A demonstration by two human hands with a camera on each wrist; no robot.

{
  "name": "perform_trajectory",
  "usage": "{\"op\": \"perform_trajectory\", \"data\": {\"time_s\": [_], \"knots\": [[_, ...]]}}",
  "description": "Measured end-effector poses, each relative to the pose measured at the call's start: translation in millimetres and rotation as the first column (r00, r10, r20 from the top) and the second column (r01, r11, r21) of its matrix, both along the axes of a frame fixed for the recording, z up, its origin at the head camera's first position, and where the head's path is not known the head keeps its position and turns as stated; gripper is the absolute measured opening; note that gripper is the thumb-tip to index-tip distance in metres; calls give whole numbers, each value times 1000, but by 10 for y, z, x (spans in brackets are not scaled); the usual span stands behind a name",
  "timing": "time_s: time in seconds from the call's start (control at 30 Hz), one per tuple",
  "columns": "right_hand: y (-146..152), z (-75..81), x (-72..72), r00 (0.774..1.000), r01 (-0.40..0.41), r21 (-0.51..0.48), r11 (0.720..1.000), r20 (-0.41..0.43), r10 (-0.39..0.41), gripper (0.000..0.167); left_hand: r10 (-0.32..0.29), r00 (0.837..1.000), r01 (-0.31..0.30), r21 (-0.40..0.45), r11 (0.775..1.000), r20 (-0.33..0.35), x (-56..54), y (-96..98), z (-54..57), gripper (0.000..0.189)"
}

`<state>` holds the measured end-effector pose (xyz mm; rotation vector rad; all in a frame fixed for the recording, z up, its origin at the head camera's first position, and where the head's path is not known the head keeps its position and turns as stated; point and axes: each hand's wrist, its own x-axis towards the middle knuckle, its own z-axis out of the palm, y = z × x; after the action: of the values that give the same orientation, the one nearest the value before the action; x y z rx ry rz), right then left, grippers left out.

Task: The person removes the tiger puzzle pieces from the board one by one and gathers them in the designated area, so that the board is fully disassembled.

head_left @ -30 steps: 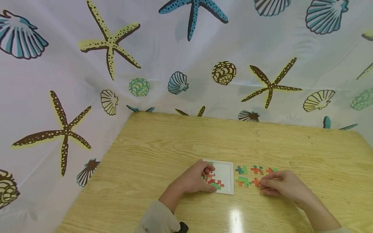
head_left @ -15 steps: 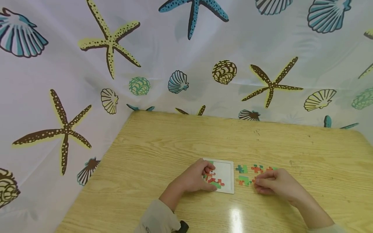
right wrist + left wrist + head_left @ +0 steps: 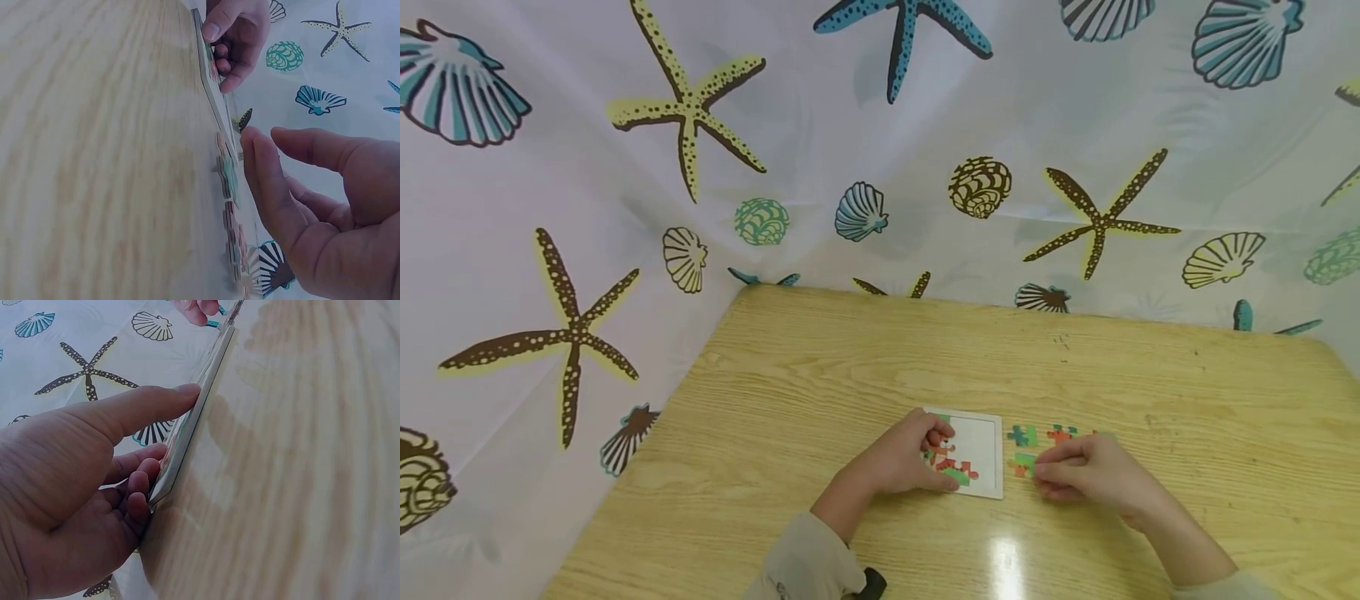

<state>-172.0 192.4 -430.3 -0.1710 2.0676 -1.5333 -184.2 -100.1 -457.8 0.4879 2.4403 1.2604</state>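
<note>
A square white puzzle tray [image 3: 981, 442] lies on the table in the head view, with several joined orange and green jigsaw pieces [image 3: 955, 472] along its left and near parts. My left hand [image 3: 898, 458] grips the tray at its left side; the left wrist view has the thumb on the rim [image 3: 197, 415] and the other fingers curled at the corner. Right of the tray, my right hand [image 3: 1097, 477] hovers low beside a green and orange jigsaw piece [image 3: 1022, 464]. Its thumb and index fingertips are slightly apart, nothing visible between them. It hides other pieces underneath.
A teal and green jigsaw piece [image 3: 1022, 435] and an orange one [image 3: 1061, 433] lie in the far row beside the tray. The wooden table [image 3: 850, 358] meets a shell-and-starfish printed cloth [image 3: 910, 142] at the back and left.
My right hand has slid left along the near row of loose pieces, covering the orange one it was beside. The left hand and the tray have stayed put.
</note>
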Motion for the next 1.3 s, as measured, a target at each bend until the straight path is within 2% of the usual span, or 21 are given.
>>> {"op": "perform_trajectory", "data": {"time_s": [0.33, 0.67, 0.8, 1.3], "knots": [[-175, 35, 5, 1000, -2, -17, 1000, -7, 2, 36, -3, 1000, 3, 4, 1000, -8, 14, -3, 20, 58], [-370, 44, 2, 999, -51, -19, 999, -9, 50, 37, 6, 1000, -6, -6, 1000, -13, 12, 0, 33, 58], [-409, 21, -15, 999, -45, -28, 999, -1, 45, 36, 4, 1000, -4, -18, 1000, -20, 6, 2, 38, 58], [-551, -10, -16, 997, -61, 4, 998, -36, 61, 38, 12, 1000, -12, -15, 1000, 6, 10, -10, 28, 62]]}}
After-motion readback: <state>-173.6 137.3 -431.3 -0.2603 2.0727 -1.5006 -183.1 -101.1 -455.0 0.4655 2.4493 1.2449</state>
